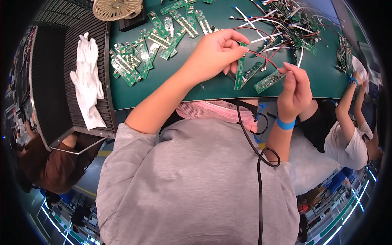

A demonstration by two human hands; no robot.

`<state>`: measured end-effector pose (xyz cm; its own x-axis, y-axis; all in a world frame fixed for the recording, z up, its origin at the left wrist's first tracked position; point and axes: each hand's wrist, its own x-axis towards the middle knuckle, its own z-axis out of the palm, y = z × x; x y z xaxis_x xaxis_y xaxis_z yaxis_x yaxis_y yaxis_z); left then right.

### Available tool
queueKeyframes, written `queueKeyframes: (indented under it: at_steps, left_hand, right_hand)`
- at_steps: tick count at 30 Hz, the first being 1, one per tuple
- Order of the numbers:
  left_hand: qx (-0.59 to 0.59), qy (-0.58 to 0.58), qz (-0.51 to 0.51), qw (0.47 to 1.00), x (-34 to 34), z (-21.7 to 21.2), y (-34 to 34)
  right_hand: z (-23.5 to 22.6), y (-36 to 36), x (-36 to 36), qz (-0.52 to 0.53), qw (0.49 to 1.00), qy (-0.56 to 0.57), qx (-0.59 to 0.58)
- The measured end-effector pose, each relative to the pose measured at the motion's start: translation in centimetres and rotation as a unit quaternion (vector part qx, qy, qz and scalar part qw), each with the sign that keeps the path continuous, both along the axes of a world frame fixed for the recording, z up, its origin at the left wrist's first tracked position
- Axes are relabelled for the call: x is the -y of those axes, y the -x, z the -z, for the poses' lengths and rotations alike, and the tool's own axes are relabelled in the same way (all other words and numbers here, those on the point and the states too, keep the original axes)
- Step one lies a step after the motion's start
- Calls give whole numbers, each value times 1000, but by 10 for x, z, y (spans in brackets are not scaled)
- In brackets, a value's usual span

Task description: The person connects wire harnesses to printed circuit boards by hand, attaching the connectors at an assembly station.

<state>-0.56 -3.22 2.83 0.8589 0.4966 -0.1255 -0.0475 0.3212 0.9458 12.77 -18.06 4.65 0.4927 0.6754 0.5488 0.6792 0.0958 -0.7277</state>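
Note:
My left hand (218, 55) pinches the upper end of a narrow green circuit board (239, 75), which hangs nearly upright above the table's front part. Red and dark wires (261, 56) run from beside my left fingertips across to my right fingertips. My right hand (297, 87), with a blue band on its wrist, closes thumb and fingers at the upper right end of another green circuit board (268, 82). That board is tilted, and the exact grip point is partly hidden by the fingers. Between the two, a further circuit board (252, 72) lies partly behind the left one.
Many loose circuit boards (177, 24) lie at the left and back of the green table (163, 85). A tangled heap of wired boards (292, 28) sits back right. White gloves (87, 77) rest on a black rack (107, 87) beside a small fan (118, 8). A co-worker (347, 134) is at right.

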Motion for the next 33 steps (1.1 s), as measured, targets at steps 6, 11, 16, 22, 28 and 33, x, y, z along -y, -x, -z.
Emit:
queueKeyframes:
  at_steps: [6, 11, 16, 22, 28, 33]
  left_hand:
    - [6, 1, 6, 1000, -2, 4, 1]
    - [15, 9, -9, 1000, -2, 5, 1]
    - [47, 24, -36, 998, -1, 6, -1]
    - [54, -4, -58, 997, 3, 5, -2]
    - [85, 5, -45, 995, 7, 6, -2]
    - [99, 2, -50, 994, 8, 6, -3]
  right_hand:
    - [-3, 12, -2, -54, 997, 41, -45]
    - [-7, 17, -13, -101, 986, 121, -61]
    - [-6, 18, -16, -104, 975, 145, -136]
    - [-1, 18, -14, -79, 915, 166, -360]
    - [-10, 26, -20, -98, 883, 144, -436]
    - [-9, 26, -23, -98, 886, 130, -434]
